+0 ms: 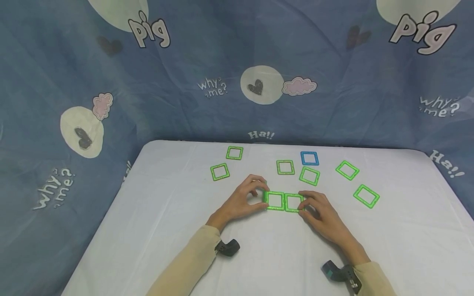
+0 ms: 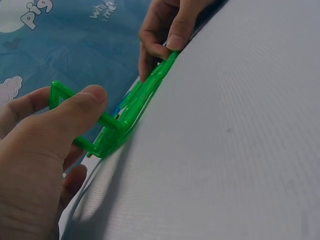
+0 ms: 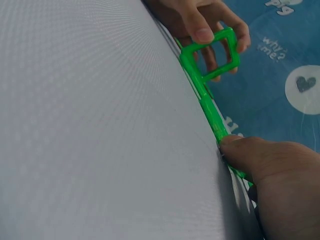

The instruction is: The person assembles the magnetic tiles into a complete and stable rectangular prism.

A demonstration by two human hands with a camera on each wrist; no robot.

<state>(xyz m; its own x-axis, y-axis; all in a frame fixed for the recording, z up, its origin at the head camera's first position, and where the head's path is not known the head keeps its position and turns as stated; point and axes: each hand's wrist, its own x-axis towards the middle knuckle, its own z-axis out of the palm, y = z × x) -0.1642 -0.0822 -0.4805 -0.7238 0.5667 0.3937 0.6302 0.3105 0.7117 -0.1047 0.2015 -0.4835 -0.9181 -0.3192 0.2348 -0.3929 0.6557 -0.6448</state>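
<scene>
Two green magnetic tiles, open square frames, lie flat edge to edge near the table's middle: a left tile and a right tile. At the outer edge of the left one, my left hand pinches a third, upright green tile between thumb and fingers; it stands tilted in the right wrist view. My right hand grips the right tile's outer end, thumb on the near side and forefinger on the far side. In the head view its fingers partly cover that end.
Behind the hands lie loose tiles: a blue one, a green one beside it, and several more green ones to left and right. A white cloth covers the table. A blue printed curtain hangs along the back and left.
</scene>
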